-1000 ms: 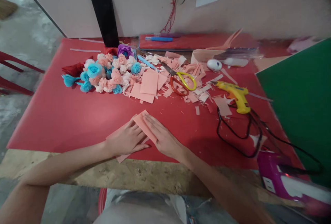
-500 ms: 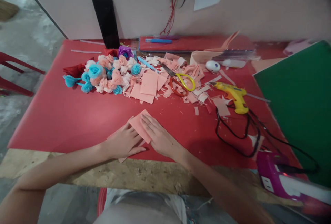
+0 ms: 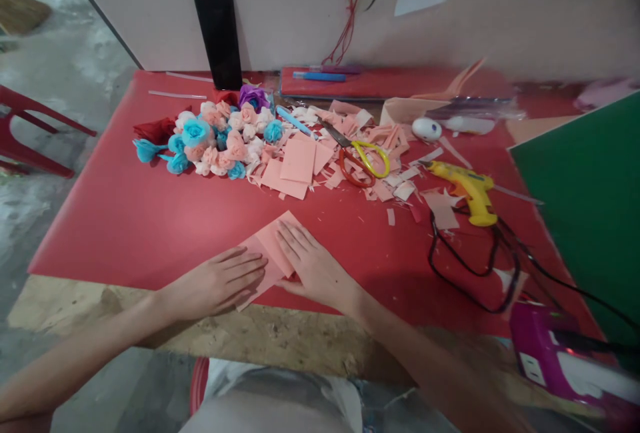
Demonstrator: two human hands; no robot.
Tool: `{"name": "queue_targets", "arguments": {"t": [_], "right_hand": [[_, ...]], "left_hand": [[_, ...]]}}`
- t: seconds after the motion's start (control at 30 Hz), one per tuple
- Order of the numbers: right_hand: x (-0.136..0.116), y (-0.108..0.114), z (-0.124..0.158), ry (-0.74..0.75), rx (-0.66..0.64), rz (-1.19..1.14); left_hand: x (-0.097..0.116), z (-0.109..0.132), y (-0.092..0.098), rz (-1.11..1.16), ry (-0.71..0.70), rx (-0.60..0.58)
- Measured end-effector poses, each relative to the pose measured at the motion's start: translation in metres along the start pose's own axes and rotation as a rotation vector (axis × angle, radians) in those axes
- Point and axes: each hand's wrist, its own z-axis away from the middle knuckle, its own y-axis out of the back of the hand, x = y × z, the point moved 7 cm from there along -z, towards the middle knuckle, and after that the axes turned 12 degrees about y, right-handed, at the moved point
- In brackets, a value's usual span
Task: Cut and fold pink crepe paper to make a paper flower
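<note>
A sheet of pink paper point(image 3: 271, 271) lies near the front edge of the table, with a strip along its right side folded over. My left hand point(image 3: 215, 283) rests flat on the left part of the sheet, fingers stretched out to the right. On the folded strip my right hand point(image 3: 320, 269) lies palm down, its fingers extended and its thumb near the sheet's lower edge. The hands are apart, with bare paper showing between them. Just beyond, small cut pink paper pieces point(image 3: 298, 159) lie stacked beside scissors point(image 3: 357, 153) with yellow and orange handles.
Blue, white, pink, red and purple paper flowers point(image 3: 215, 139) are heaped at the back left. A black phone point(image 3: 219, 39) leans on the wall. To the right are a yellow glue gun point(image 3: 470, 189) with a black cord, a green board point(image 3: 590, 206) and a purple power strip point(image 3: 550, 346).
My left hand has slid left, off the folded part, uncovering more of the sheet. My right hand stays on the fold. The whole view has shifted slightly.
</note>
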Motion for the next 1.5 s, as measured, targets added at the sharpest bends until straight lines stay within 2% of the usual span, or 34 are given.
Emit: {"name": "queue_targets", "arguments": {"t": [0.27,0.5,0.73,1.0,1.2,1.5], "right_hand": [[-0.001,0.003,-0.001,-0.004,0.027,0.046],[0.000,0.008,0.000,-0.019,0.024,-0.016],[0.000,0.009,0.002,-0.019,0.043,-0.003],[-0.031,0.024,0.013,0.155,0.240,0.127],[-0.046,0.016,0.017,0.167,0.133,0.092],[-0.043,0.009,0.013,0.138,0.051,0.050]], "left_hand": [[0.002,-0.011,-0.003,-0.098,-0.041,0.058],[-0.005,-0.012,-0.010,-0.025,-0.017,0.066],[-0.010,-0.012,-0.013,0.011,0.044,-0.003],[-0.009,-0.014,-0.010,-0.012,0.047,0.014],[-0.009,-0.014,-0.008,-0.019,0.038,0.018],[-0.014,-0.020,-0.004,0.011,0.015,-0.062]]}}
